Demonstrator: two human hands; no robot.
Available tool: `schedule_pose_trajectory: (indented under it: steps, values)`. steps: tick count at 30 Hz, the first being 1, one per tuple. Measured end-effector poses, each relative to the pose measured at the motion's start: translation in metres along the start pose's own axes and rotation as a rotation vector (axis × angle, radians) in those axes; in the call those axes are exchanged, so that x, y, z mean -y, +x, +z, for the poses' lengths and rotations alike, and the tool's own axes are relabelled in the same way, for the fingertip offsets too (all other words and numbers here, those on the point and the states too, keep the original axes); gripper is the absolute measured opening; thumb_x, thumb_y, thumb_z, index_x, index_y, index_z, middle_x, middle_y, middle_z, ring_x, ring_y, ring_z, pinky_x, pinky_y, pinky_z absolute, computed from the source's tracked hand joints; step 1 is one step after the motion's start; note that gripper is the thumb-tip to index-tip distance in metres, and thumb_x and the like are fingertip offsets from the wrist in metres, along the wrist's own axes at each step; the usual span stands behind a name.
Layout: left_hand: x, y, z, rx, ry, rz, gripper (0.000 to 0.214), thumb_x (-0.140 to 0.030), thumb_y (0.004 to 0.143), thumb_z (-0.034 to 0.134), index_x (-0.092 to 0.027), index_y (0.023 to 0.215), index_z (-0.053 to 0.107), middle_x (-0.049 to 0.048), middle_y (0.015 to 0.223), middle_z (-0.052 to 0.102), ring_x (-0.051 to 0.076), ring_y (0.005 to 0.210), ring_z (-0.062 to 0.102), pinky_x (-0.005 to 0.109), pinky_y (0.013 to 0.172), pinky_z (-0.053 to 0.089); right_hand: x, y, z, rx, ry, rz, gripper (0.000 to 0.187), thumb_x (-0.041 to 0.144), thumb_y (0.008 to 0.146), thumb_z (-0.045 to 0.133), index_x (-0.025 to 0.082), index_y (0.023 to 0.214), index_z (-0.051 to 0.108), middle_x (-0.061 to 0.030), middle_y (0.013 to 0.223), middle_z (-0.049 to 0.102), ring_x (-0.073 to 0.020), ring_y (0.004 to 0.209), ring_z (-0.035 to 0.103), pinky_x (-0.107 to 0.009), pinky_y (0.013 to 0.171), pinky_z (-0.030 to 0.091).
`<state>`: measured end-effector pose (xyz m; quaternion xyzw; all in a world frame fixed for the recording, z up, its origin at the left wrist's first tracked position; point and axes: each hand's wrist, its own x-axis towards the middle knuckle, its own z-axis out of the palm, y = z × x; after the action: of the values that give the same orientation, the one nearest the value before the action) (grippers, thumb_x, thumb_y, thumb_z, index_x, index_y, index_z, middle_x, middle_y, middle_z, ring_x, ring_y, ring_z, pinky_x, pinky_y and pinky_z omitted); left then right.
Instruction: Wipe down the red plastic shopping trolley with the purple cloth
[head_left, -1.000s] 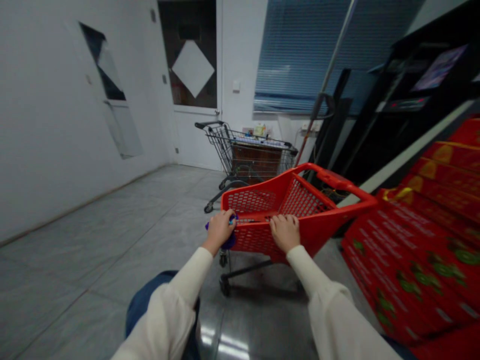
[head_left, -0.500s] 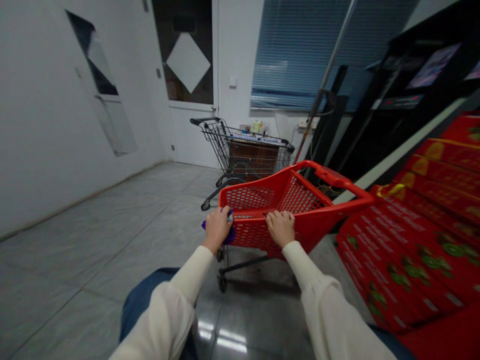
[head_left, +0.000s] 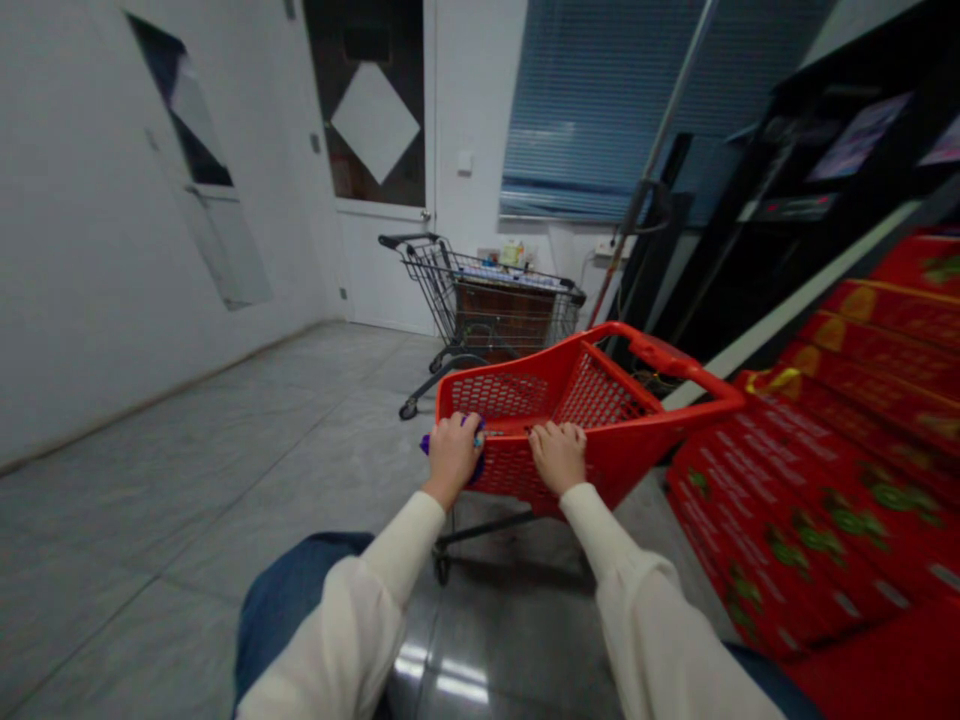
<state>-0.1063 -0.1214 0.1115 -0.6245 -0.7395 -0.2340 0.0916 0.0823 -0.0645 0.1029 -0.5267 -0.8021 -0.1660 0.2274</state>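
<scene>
A red plastic shopping cart (head_left: 622,455) with perforated walls stands side-on before me. My left hand (head_left: 453,458) is closed around a bunched purple cloth (head_left: 425,444) and rests on the near rim, close to the cart's left end. Most of the cloth is hidden under the fingers; a bit shows on each side of the hand. Farther right, my right hand (head_left: 558,456) has its fingers curled over the same rim. The cart's basket shows its red floor and a slanted inner panel (head_left: 600,385).
Behind stands a wire shopping cart (head_left: 420,265) holding a brown box (head_left: 499,315) with small items on top. Stacked red cartons (head_left: 810,500) rise at the right. A white door (head_left: 382,270) and wall lie beyond; grey tiled floor (head_left: 187,500) extends left.
My left hand has slid a little to the right along the near rim with the purple cloth. My right hand keeps its place on the rim.
</scene>
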Motion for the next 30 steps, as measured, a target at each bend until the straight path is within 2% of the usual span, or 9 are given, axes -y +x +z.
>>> schedule_pose_trajectory:
  steps: [4, 10, 12, 15, 18, 20, 23, 27, 30]
  values:
    - [0.017, -0.001, -0.003, -0.010, 0.024, -0.120, 0.025, -0.034, 0.095, 0.049, -0.024, 0.115, 0.061, 0.0080, 0.106, 0.064, 0.024, 0.097, 0.059, 0.035, 0.082, 0.040, 0.007, -0.002, 0.001, -0.024, 0.010, 0.029, 0.033, 0.033, 0.100, 0.040, 0.023, 0.088, 0.069, -0.0064, 0.094, 0.068, -0.0228, 0.094, 0.048, -0.041, 0.095, 0.022]
    - [-0.035, 0.008, 0.000, -0.018, 0.039, -0.031, 0.022, -0.033, 0.094, 0.051, -0.024, 0.111, 0.061, 0.0091, 0.106, 0.064, 0.025, 0.100, 0.058, 0.037, 0.084, 0.039, 0.012, -0.004, 0.004, -0.067, 0.020, 0.041, 0.032, 0.033, 0.100, 0.041, 0.023, 0.087, 0.069, -0.0066, 0.093, 0.068, -0.0236, 0.095, 0.047, -0.042, 0.096, 0.022]
    - [-0.039, 0.008, 0.001, -0.012, 0.032, 0.029, 0.021, -0.033, 0.094, 0.051, -0.024, 0.110, 0.061, 0.0084, 0.106, 0.063, 0.025, 0.100, 0.058, 0.037, 0.084, 0.039, 0.010, -0.005, 0.004, -0.070, 0.017, 0.038, 0.032, 0.033, 0.100, 0.041, 0.023, 0.088, 0.068, -0.0068, 0.093, 0.068, -0.0234, 0.095, 0.047, -0.042, 0.096, 0.022]
    - [-0.018, 0.005, 0.001, -0.002, 0.015, 0.046, 0.022, -0.034, 0.095, 0.050, -0.025, 0.111, 0.062, 0.0074, 0.107, 0.064, 0.024, 0.100, 0.058, 0.035, 0.084, 0.039, 0.007, -0.007, 0.001, -0.056, 0.025, 0.019, 0.032, 0.034, 0.100, 0.041, 0.023, 0.088, 0.068, -0.0065, 0.093, 0.068, -0.0227, 0.094, 0.047, -0.041, 0.095, 0.022]
    - [0.011, 0.002, 0.000, -0.012, 0.009, -0.070, 0.024, -0.035, 0.096, 0.048, -0.024, 0.113, 0.062, 0.0076, 0.107, 0.064, 0.024, 0.098, 0.059, 0.035, 0.082, 0.040, 0.009, -0.008, -0.001, -0.051, 0.043, 0.015, 0.030, 0.033, 0.099, 0.042, 0.023, 0.087, 0.068, -0.0050, 0.092, 0.067, -0.0225, 0.095, 0.046, -0.041, 0.095, 0.022]
    - [0.014, 0.002, -0.001, -0.022, 0.016, -0.140, 0.025, -0.034, 0.095, 0.048, -0.024, 0.114, 0.062, 0.0080, 0.106, 0.064, 0.024, 0.096, 0.060, 0.035, 0.082, 0.040, 0.011, -0.008, -0.001, -0.059, 0.049, 0.031, 0.029, 0.033, 0.099, 0.043, 0.024, 0.087, 0.068, -0.0045, 0.092, 0.067, -0.0227, 0.095, 0.046, -0.041, 0.096, 0.022]
    - [-0.010, 0.003, -0.001, -0.023, 0.024, -0.132, 0.024, -0.034, 0.094, 0.050, -0.023, 0.112, 0.062, 0.0092, 0.105, 0.064, 0.025, 0.097, 0.059, 0.037, 0.083, 0.040, 0.014, -0.008, -0.001, -0.065, 0.044, 0.058, 0.028, 0.033, 0.098, 0.044, 0.023, 0.087, 0.069, -0.0055, 0.093, 0.067, -0.0231, 0.095, 0.046, -0.041, 0.096, 0.022]
    - [-0.049, 0.004, -0.001, -0.006, 0.015, 0.008, 0.021, -0.034, 0.093, 0.053, -0.024, 0.109, 0.062, 0.0088, 0.105, 0.063, 0.026, 0.099, 0.058, 0.037, 0.083, 0.039, 0.013, -0.008, -0.003, -0.060, 0.025, 0.050, 0.030, 0.032, 0.099, 0.043, 0.023, 0.087, 0.069, -0.0064, 0.092, 0.067, -0.0228, 0.095, 0.047, -0.040, 0.095, 0.022]
    - [-0.041, 0.002, -0.002, -0.004, 0.009, 0.045, 0.021, -0.033, 0.094, 0.053, -0.025, 0.111, 0.062, 0.0071, 0.107, 0.064, 0.025, 0.100, 0.058, 0.036, 0.083, 0.039, 0.010, -0.009, -0.006, -0.054, 0.027, 0.027, 0.029, 0.032, 0.099, 0.044, 0.023, 0.087, 0.069, -0.0054, 0.091, 0.067, -0.0220, 0.094, 0.046, -0.039, 0.095, 0.021]
